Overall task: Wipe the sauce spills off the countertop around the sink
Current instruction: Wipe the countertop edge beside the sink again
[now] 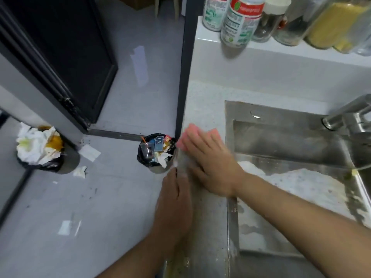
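Observation:
A pink cloth (189, 133) lies on the speckled white countertop (204, 105), on the narrow strip left of the steel sink (281, 141). My right hand (210, 163) presses flat on the cloth, fingers straight and pointing to the far left; it is motion-blurred. My left hand (174, 197) rests against the counter's left edge just below the cloth, fingers extended along the edge and holding nothing I can see. Yellowish-green sauce smears (177, 263) show on the counter's near end, and another smear (354, 173) sits on the sink's right rim.
A steel faucet (345, 117) stands at the sink's far right. Bottles and jars (241, 21) line the raised white ledge behind. On the grey floor stand a full bin (156, 153) beside the counter and another bin (42, 151) at the left, with paper scraps (89, 152) nearby.

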The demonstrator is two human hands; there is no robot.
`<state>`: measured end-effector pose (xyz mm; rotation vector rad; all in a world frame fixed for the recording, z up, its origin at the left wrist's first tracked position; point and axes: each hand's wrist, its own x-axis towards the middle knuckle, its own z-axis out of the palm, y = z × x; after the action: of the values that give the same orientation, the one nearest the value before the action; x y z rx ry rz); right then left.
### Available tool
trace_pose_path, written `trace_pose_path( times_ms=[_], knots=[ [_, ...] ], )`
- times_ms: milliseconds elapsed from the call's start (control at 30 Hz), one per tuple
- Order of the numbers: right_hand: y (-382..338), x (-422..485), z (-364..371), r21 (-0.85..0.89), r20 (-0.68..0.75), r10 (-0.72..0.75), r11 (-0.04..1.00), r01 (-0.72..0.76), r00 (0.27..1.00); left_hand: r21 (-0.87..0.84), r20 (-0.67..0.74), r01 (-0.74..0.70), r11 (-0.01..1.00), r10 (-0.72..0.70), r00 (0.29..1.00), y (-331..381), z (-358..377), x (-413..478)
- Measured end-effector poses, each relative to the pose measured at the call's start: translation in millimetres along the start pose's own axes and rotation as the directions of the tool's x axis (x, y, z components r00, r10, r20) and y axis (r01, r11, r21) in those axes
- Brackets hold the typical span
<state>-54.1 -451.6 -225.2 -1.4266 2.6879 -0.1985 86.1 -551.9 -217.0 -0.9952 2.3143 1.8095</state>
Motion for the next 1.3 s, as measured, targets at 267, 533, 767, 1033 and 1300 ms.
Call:
trace_pose_path(
  times_ms=[267,533,767,1033,1300],
  knots=[
    [55.1,61.7,-19.4,0.037,0.005,0.144,0.989,-0.144,0.99,0.076,-0.126,0.037,0.996,-0.027,0.992,-2.7,8.9,-16.8],
    [-14.3,-61.2,3.5,0.089,-0.002,-0.443,0.893,0.441,0.897,-0.039,-0.292,-0.021,0.999,0.009,0.957,5.2,9.1,-28.3],
    [-2.6,-2.3,-11.6,0.095,0.015,0.006,0.995,-0.007,1.0,0.023,-0.266,-0.067,0.997,0.071,0.961,1.0,9.3,-27.1],
    [14.7,-40.0,-18.4,0.055,0.036,-0.015,0.998,0.013,0.999,0.103,-0.118,-0.087,0.991,0.099,0.988,-12.7,0.5,-47.0],
    [-60.9,-162.8,9.6,0.159,-0.009,-0.082,0.984,0.082,0.997,0.206,-0.007,-0.165,0.965,0.17,0.985,-48.6,-6.1,-79.1]
  ],
)
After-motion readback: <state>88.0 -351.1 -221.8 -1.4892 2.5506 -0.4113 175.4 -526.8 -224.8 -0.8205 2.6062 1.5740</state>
